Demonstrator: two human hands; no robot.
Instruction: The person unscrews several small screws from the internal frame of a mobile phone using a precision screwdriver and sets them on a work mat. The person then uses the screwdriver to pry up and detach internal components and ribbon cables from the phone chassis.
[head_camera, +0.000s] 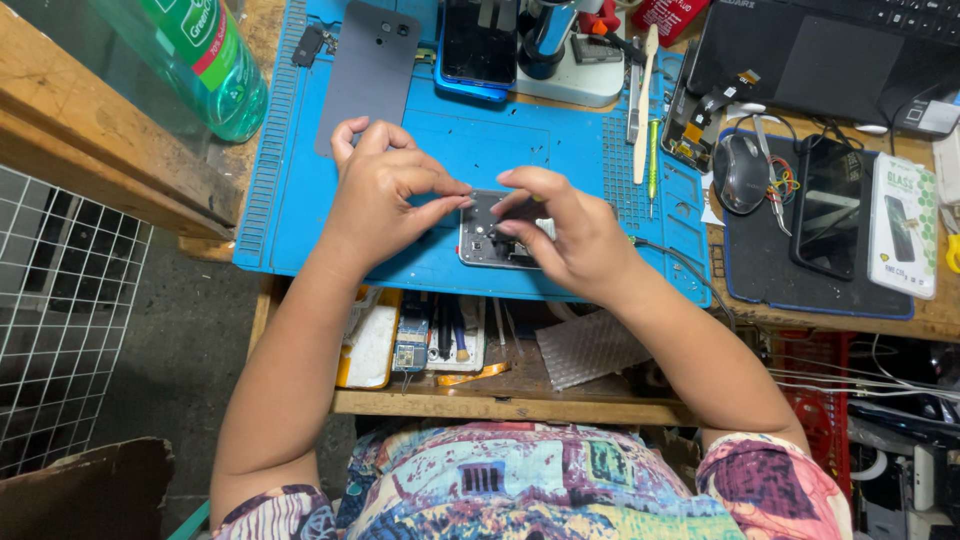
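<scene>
An opened phone body (486, 238) with bare circuit parts lies on the blue work mat (300, 200). My left hand (385, 190) pinches its upper left edge with thumb and forefinger. My right hand (560, 225) covers the right side of the phone body, fingertips pressed on its inner parts. A grey phone back cover (368, 75) lies on the mat beyond my left hand. What sits under my right fingers is hidden.
A green bottle (205, 60) lies far left. A dark phone (478, 45) and a microscope base (565, 75) stand at the back. Tweezers and a green screwdriver (652, 155) lie right of the mat, then a mouse (740, 170), another phone (830, 205), a laptop (830, 55). An open drawer (440, 340) holds tools.
</scene>
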